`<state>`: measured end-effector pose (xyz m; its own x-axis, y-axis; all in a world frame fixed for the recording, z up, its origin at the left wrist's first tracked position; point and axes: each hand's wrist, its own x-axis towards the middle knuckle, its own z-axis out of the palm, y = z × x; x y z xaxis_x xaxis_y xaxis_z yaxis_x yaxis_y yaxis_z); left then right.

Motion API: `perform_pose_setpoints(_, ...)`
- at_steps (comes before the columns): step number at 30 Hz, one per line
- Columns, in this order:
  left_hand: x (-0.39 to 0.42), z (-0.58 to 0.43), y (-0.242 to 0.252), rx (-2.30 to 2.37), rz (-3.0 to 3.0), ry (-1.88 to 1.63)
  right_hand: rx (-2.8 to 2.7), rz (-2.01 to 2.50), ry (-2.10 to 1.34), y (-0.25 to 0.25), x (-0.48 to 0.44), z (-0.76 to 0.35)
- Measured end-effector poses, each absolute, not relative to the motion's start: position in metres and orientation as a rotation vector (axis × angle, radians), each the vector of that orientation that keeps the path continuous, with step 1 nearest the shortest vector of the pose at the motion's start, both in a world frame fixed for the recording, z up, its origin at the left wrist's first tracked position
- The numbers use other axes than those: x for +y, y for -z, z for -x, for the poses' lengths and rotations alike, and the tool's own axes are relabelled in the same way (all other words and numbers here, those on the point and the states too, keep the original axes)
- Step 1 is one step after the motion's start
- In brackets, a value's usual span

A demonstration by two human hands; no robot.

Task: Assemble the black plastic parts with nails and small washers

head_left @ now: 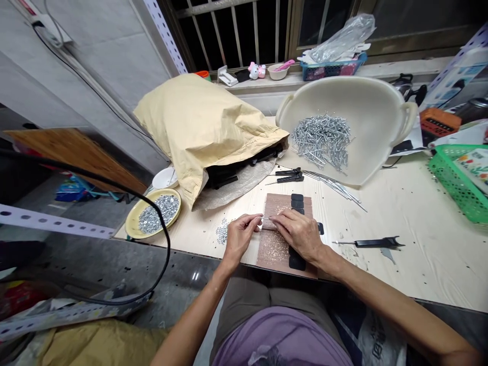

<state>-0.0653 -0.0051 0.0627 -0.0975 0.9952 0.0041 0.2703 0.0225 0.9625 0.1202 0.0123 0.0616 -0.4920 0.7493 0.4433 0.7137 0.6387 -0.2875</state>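
Note:
A thin metal rod [266,218] spans the short gap between my two hands, over the brown board [270,254]. My left hand [241,238] pinches its left end between thumb and fingers; whether a smaller part is also held there, I cannot tell. The other end is gripped by the fingertips of my right hand [299,233], which covers part of the board. Black pads [297,260] lie along the board's right side. Small shiny metal pieces [221,232] are scattered just left of my left hand.
A yellow dish [131,222] of small metal pieces stands left. Behind are a beige sack [206,117] with black parts and a pale basin [373,122] of metal pins. Black-handled tools [290,175], long rods [339,187] and another black-handled tool [375,243] lie about. A green basket [450,188] is right.

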Motion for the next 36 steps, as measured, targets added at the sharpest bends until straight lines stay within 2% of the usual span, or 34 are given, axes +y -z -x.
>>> perform_pose_setpoints(26, 0.003, 0.062, -0.053, 1.360, -1.209, -1.064, -2.299, 1.233, 0.204, -0.056, 0.007, -0.121)
perform_pose_setpoints(36, 0.001, 0.059, -0.050, 1.404, -1.261, -1.119, -2.278, 1.338, -0.044, -0.056, 0.006, -0.120)
